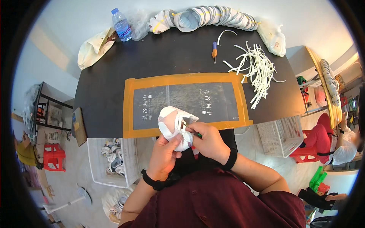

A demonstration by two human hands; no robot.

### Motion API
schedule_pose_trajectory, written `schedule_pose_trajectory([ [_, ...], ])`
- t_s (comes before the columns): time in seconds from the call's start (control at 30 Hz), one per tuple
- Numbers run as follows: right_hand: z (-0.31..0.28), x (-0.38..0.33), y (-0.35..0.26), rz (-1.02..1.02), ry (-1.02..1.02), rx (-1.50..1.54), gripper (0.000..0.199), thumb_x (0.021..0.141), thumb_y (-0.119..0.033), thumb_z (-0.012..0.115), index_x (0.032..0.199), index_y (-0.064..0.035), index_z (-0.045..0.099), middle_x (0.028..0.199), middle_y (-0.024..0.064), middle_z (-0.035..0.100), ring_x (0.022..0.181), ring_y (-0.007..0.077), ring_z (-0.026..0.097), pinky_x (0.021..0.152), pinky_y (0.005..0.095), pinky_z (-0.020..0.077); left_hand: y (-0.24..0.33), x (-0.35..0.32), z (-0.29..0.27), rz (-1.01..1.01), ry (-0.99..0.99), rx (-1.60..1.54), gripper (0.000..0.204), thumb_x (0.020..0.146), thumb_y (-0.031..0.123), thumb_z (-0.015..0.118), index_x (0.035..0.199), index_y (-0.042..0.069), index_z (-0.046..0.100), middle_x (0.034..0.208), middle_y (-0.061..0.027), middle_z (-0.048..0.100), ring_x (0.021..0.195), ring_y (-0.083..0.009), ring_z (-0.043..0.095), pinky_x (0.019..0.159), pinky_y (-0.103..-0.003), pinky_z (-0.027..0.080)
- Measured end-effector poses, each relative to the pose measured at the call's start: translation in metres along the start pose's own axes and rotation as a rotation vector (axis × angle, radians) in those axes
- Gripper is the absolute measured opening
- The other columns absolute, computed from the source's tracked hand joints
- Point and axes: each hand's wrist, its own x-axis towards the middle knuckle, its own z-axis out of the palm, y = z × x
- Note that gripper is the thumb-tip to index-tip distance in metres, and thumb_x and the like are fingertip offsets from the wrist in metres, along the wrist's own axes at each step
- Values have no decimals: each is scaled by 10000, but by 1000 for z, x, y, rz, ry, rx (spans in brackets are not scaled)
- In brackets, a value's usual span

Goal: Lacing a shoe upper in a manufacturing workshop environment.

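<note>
A small white shoe upper [167, 118], curved and open at the top, is held over the table's near edge. My left hand [164, 152] is closed round its lower side, the thumb pressed against the front. Fingers of my right hand [209, 141] are bent and closed at the upper's right side. Between them shows a slim tool [199, 135] with a green part; most of it is hidden by the fingers. White strips hang about the opening, and how they run through the upper is too small to tell.
Beneath the hands lies a dark mat [182, 102] edged with orange tape. White laces [256, 68] are heaped at the right, near an awl-like tool [214, 51]. Nested uppers [213, 17] line the back beside a bottle [121, 26]. Crates [114, 178] flank me; a person [323, 140] sits right.
</note>
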Motion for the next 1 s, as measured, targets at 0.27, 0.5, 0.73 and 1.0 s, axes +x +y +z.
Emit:
schedule_pose_trajectory([
  [0.27, -16, 9, -4, -275, -53, -160, 123, 748, -79, 633, 856, -39, 589, 880, 134, 619, 729, 353, 626, 629, 396, 508, 8, -2, -2, 25, -29, -209, 206, 945, 137, 613, 1149, 120, 595, 987, 2, 653, 696, -30, 561, 437, -169, 333],
  [0.5, -31, 17, -7, -415, -327, -129, 130, 740, -49, 606, 860, -42, 556, 906, 112, 600, 750, 354, 607, 635, 401, 498, 15, 4, -9, -6, -22, -304, 194, 948, 116, 609, 1141, 102, 599, 967, 0, 648, 680, -19, 543, 455, -176, 342],
  [0.73, -28, 14, -5, -447, -267, -198, 153, 782, -42, 584, 934, -60, 582, 933, 84, 619, 736, 317, 624, 639, 378, 508, 27, 1, -2, 46, 34, -160, 223, 936, 141, 634, 1148, 85, 595, 954, -10, 657, 669, -24, 551, 458, -171, 358],
  [1.0, -50, 19, -17, -184, 108, 151, 122, 912, -51, 559, 1019, -18, 607, 911, 83, 635, 858, 160, 630, 766, 307, 502, 30, -1, -12, -7, -64, -218, 322, 960, 158, 583, 1258, 48, 531, 1005, -68, 661, 731, -66, 606, 428, -171, 372],
])
